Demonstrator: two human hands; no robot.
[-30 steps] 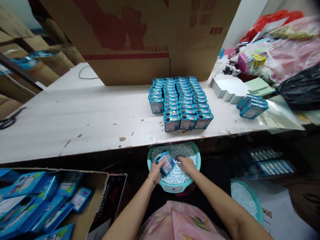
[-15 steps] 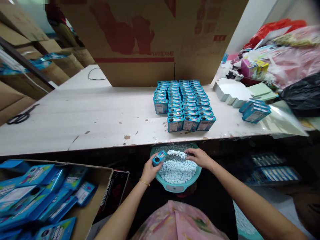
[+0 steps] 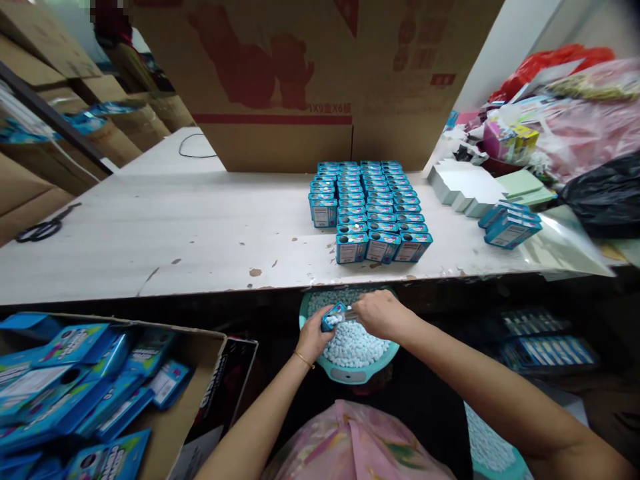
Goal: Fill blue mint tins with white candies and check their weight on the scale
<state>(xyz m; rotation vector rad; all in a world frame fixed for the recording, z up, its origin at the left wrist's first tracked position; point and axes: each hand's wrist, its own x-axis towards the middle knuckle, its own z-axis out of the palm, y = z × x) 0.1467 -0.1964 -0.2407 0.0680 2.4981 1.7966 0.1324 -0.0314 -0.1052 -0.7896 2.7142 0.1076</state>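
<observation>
My left hand [image 3: 315,335] is closed around a small blue box [image 3: 330,319], held tilted over a turquoise basin [image 3: 349,375]. White pellets fill the basin and also show at the box's top opening. Closed on a small clear scoop [image 3: 352,314], my right hand [image 3: 377,313] tips it against that opening. Fingers partly hide the scoop, so its full shape does not show. On the white table [image 3: 150,233] beyond, several rows of similar blue boxes [image 3: 383,247] stand upright.
An open carton [image 3: 200,373] of loose blue boxes sits at my left. Scissors [image 3: 43,230] lie on the table's left side. A large cardboard box [image 3: 320,140] stands at the back. White blocks [image 3: 465,183] and a few blue boxes [image 3: 513,230] are at the right.
My right hand has moved left with the scoop, from above the pellets to the blue box. The box has turned in my left hand, and white pellets now show at its top.
</observation>
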